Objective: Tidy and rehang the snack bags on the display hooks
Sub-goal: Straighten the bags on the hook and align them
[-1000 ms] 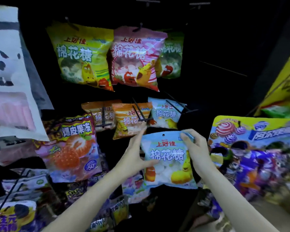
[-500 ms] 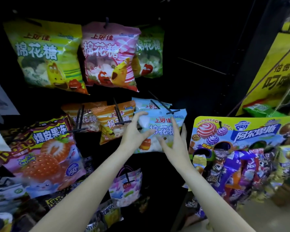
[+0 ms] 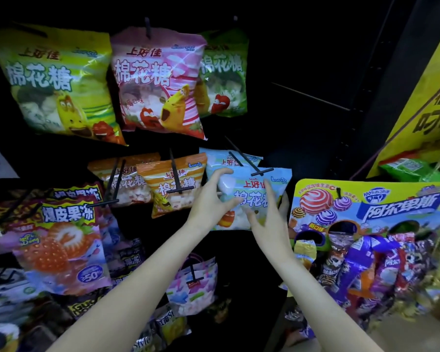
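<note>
A light blue marshmallow bag (image 3: 272,185) hangs at the tip of a black display hook (image 3: 249,162), in front of another blue bag (image 3: 229,158) on the same hook. My left hand (image 3: 211,201) pinches the front bag's upper left corner. My right hand (image 3: 269,219) lies against the bag's lower front with fingers spread, thumb behind its right edge. Two orange marshmallow bags (image 3: 173,184) hang on hooks to the left.
Yellow (image 3: 56,82), pink (image 3: 158,82) and green (image 3: 224,74) marshmallow bags hang on the top row. A strawberry jelly bag (image 3: 61,240) hangs lower left. A lollipop display card (image 3: 371,207) with candy stands right, and a yellow sign (image 3: 422,107) above it.
Both hands lifted the blue bag from below the hook row up to the hook, where its top now sits at the hook's tip. The camera view shifted left and closer.
</note>
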Demonstrator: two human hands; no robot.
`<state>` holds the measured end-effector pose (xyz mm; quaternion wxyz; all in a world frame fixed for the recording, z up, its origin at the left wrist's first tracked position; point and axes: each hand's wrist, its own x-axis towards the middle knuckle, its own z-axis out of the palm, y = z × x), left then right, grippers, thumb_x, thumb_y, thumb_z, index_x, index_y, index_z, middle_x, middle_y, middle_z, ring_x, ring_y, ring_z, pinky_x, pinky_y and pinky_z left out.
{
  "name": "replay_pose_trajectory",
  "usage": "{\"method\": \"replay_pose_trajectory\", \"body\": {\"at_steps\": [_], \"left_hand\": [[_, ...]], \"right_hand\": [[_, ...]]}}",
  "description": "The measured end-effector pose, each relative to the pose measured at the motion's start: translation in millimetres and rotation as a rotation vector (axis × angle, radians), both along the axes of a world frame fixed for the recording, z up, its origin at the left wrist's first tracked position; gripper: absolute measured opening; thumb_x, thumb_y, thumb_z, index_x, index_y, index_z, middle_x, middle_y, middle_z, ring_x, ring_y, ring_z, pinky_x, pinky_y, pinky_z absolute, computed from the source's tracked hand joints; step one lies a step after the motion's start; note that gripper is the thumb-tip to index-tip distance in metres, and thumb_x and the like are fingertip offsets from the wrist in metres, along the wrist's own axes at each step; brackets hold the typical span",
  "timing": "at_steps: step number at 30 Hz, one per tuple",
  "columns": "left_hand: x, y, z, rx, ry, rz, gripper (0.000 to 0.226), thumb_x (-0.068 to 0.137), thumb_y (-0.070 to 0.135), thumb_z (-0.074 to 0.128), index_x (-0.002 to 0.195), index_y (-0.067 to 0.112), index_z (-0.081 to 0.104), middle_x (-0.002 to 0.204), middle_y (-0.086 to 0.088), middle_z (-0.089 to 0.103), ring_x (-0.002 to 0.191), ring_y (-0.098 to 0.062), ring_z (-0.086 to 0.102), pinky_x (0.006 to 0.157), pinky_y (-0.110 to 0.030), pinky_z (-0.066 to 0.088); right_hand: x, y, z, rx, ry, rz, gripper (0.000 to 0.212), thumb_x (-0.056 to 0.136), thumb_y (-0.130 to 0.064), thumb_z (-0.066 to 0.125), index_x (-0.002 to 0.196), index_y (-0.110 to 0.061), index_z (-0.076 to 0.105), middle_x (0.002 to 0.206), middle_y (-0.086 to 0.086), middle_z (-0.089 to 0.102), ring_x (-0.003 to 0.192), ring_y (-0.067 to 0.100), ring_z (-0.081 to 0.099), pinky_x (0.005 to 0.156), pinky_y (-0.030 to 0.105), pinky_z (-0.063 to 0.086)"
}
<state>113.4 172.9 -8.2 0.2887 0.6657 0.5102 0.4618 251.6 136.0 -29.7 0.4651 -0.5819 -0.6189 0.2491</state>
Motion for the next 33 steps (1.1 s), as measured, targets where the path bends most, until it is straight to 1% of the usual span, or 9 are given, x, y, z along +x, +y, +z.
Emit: {"method": "replay_pose_trajectory", "body": {"at_steps": [2,5,11,16,19,23,26,29,33], "left_hand": [[0,1,-1,-0.005,-0.012,-0.007,0.053,0.076,0.021,0.077,0.118,0.032,0.047,0.118,0.003,0.052,0.082,-0.01,0.05,0.075,-0.025,0.044],[1,1,-4,0.0,0.002,-0.007,0.054,0.075,0.024,0.078,0.118,0.035,0.046,0.122,0.009,0.052,0.104,-0.019,0.055,0.094,-0.038,0.045],[0,0,-3,0.003,0.03,-0.019,0.054,0.077,0.019,0.076,0.121,0.026,0.046,0.116,0.022,0.046,0.103,-0.011,0.05,0.077,-0.014,0.042],[-4,0,-2,0.021,0.102,-0.004,0.058,0.077,0.027,0.076,0.127,0.03,0.046,0.12,0.015,0.047,0.107,-0.01,0.048,0.084,-0.023,0.039],[-5,3,-1,-0.02,0.121,0.031,0.061,0.075,0.031,0.077,0.128,0.032,0.048,0.111,0.008,0.052,0.095,-0.017,0.052,0.084,-0.031,0.046],[-5,14,4,-0.076,0.153,0.062,0.059,0.078,0.028,0.075,0.131,0.027,0.048,0.094,-0.005,0.052,0.084,-0.02,0.047,0.072,-0.03,0.042],[-7,17,1,-0.097,0.144,0.075,0.062,0.079,0.03,0.074,0.134,0.03,0.047,0.099,-0.023,0.055,0.079,-0.026,0.044,0.064,-0.026,0.036],[-7,20,-2,-0.119,0.121,0.098,0.059,0.084,0.029,0.069,0.136,0.033,0.042,0.075,-0.004,0.045,0.066,-0.014,0.043,0.055,-0.014,0.034],[-20,17,-6,-0.136,0.143,0.08,0.057,0.093,0.011,0.055,0.143,0.028,0.033,0.117,-0.002,0.05,0.101,-0.019,0.06,0.083,-0.025,0.05]], "right_hand": [[-1,1,-2,0.052,-0.009,-0.007,0.066,0.095,-0.033,0.051,0.141,-0.05,0.008,0.155,0.008,-0.01,0.138,0.029,0.03,0.103,0.034,0.035],[-1,-1,-3,0.054,-0.02,-0.002,0.064,0.096,-0.031,0.049,0.143,-0.048,0.01,0.155,0.008,-0.013,0.141,0.03,0.024,0.104,0.036,0.035],[0,-5,-3,0.042,-0.069,-0.008,0.064,0.096,-0.029,0.049,0.145,-0.043,0.011,0.155,0.011,-0.015,0.145,0.025,0.007,0.107,0.032,0.029],[0,-5,-6,0.023,-0.053,0.003,0.063,0.095,-0.029,0.05,0.145,-0.043,0.015,0.156,0.007,-0.014,0.144,0.017,-0.006,0.108,0.034,0.028],[0,-3,-4,-0.01,-0.09,0.016,0.06,0.096,-0.027,0.049,0.145,-0.041,0.018,0.156,0.006,-0.014,0.144,0.016,-0.005,0.103,0.03,0.031],[-1,-1,2,-0.05,-0.169,-0.002,0.061,0.097,-0.022,0.046,0.146,-0.041,0.015,0.156,0.005,-0.016,0.142,0.027,0.014,0.087,0.025,0.036],[-8,6,-7,0.059,-0.234,-0.071,0.06,0.096,-0.02,0.047,0.145,-0.04,0.02,0.155,0.004,-0.017,0.142,0.029,0.012,0.098,0.034,0.038],[-14,17,-20,0.16,-0.347,-0.113,0.055,0.095,-0.017,0.048,0.144,-0.035,0.03,0.156,0.006,-0.011,0.141,0.03,0.008,0.104,0.04,0.033],[-19,40,-33,0.101,-0.439,-0.117,0.059,0.092,-0.015,0.051,0.144,-0.032,0.029,0.156,0.01,-0.009,0.138,0.037,0.012,0.104,0.049,0.035]]}}
